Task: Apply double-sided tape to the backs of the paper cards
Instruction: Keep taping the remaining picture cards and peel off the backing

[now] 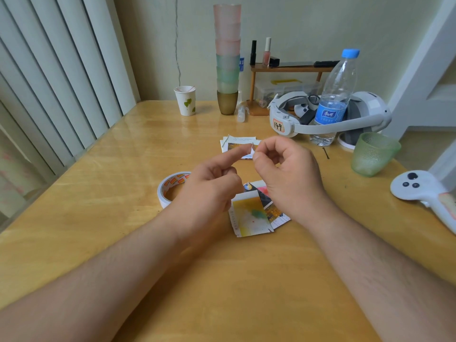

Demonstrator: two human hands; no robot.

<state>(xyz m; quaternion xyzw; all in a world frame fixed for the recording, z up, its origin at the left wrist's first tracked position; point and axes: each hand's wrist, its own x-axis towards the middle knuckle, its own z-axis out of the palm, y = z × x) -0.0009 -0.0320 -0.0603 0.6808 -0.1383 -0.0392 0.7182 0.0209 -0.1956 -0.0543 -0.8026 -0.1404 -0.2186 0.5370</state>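
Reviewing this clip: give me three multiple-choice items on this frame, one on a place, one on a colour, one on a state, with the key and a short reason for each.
1. Where does the tape roll lie?
A. on the wooden shelf
B. on the table by the left hand
C. inside the green cup

2. What colour is the water bottle cap?
A. blue
B. red
C. white

3. What is the right hand doing?
A. lying flat on the table
B. gripping the bottle
C. pinching a small scrap of tape at its fingertips

Key: 1 B, the roll lies on the table, partly hidden by that hand. 2 A, the cap is bright blue. 3 C, thumb and finger close on a small whitish piece.
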